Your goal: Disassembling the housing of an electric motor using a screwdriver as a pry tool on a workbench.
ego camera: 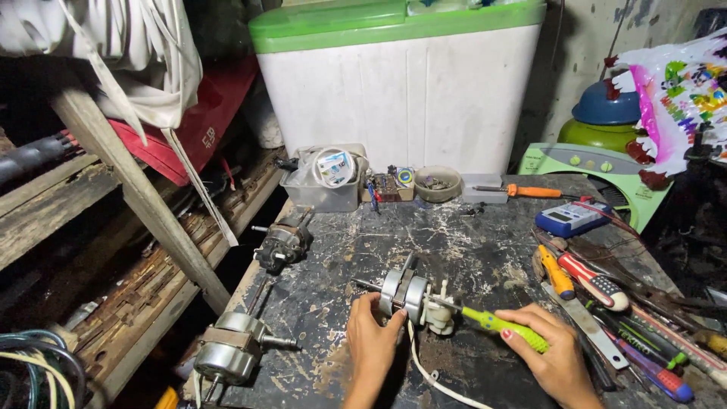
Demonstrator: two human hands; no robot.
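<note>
- A white washing machine with a green lid (401,91) stands behind the work area, against the wall.
- A dark, scuffed bench (485,250) fills the middle of the view, its paint worn through in pale patches.
- Two other fan motors lie along the bench's left edge: one near the far end (282,244), one at the near corner (231,347).
- A clear plastic tub of parts (326,182) and a small bowl (438,183) sit at the back of the bench.
- A blue-and-white meter (569,218) rests to the right, beside a heap of screwdrivers and pliers (628,318).
- A small fan motor (413,297) lies near the front edge, its shaft pointing left and a white cord trailing toward the viewer.
- The left hand (372,333) is closed around the motor's metal casing, steadying it.
- The right hand (556,356) grips a screwdriver with a yellow-green handle (503,326), tip at the motor's white plastic end.
- Judging by this, the work is at an early stage: the casing looks assembled, and no loosened screws show beside it.
</note>
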